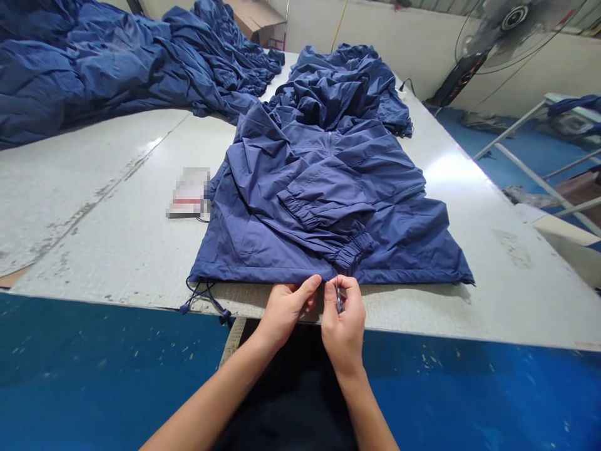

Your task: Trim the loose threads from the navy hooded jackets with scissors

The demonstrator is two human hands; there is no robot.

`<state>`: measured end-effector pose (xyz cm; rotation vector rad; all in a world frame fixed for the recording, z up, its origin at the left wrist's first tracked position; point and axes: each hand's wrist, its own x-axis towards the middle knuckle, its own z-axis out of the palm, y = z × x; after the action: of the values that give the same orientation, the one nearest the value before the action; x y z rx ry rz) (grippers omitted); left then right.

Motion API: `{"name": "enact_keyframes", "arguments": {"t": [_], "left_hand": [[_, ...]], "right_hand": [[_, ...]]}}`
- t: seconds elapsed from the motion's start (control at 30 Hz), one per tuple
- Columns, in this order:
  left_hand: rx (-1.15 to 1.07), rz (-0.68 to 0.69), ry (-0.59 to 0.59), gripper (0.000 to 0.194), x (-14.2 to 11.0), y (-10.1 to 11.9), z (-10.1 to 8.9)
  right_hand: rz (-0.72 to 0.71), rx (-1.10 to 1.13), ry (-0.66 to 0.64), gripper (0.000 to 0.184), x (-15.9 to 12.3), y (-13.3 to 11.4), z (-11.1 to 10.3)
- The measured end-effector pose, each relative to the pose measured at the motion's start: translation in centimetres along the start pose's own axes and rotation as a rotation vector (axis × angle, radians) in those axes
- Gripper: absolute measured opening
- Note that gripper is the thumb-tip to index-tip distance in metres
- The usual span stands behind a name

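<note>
Navy nylon jacket (300,207) lies flat, sleeves folded across front

A navy nylon windbreaker (300,188) lies front-up on the table (507,250), sleeves folded across its chest.

This is a garment workshop, a working room rather than a home or a shop. A long white laminate table (107,207), scuffed and stained along its joins, carries a navy nylon jacket (323,188) laid out on its top, and a large heap of the same navy fabric (84,69) lies farther along. The floor (94,357) is painted glossy blue and flecked with pale specks. A grey electric fan (514,25) is fixed high up, and a pale metal tube rack (516,141) stands beside the table. A brown cardboard box (256,15) and a yellow cable (340,25) show against the bare cream wall (413,44).
</note>
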<state>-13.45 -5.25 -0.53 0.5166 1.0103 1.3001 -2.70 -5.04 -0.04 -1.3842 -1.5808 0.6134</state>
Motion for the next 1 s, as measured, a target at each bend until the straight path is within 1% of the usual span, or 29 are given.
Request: {"name": "enact_keyframes", "arguments": {"t": [0.07,0.17,0.4,0.53,0.6,0.73,0.9,0.97,1.0], "left_hand": [[0.025,-0.006,0.003,0.044,-0.1,0.0,0.0],[0.041,-0.006,0.008,0.047,0.0,0.1,0.0],[0.059,0.002,0.010,0.048,0.0,0.1,0.2],[0.052,-0.014,0.016,0.046,0.1,0.1,0.1],[0.039,-0.021,0.009,0.045,0.1,0.1,0.0],[0.023,-0.033,-0.027,0.043,0.2,0.1,-0.2],[0.014,-0.034,-0.028,0.041,0.0,0.3,0.2],[-0.058,-0.075,-0.005,0.039,-0.1,1.0,0.3],[-0.119,-0.095,0.035,0.037,-0.1,1.6,0.2]], "right_hand": [[0.038,0.043,-0.020,0.013,-0.2,0.2,-0.1],[0.057,0.086,-0.018,0.013,-0.4,0.5,-0.4],[0.096,0.135,0.026,0.014,-0.6,0.3,-0.4],[0.104,0.119,0.043,0.017,-0.6,0.2,-0.5],[0.102,0.103,0.027,0.020,-0.5,0.2,-0.5],[0.077,0.061,0.022,0.017,-0.3,0.5,-0.7],[0.039,0.030,-0.001,0.015,-0.2,0.6,-0.7],[0.018,0.025,-0.017,0.015,-0.4,0.6,-1.0],[0.012,0.023,-0.015,0.015,-0.4,0.6,-1.3]]}}
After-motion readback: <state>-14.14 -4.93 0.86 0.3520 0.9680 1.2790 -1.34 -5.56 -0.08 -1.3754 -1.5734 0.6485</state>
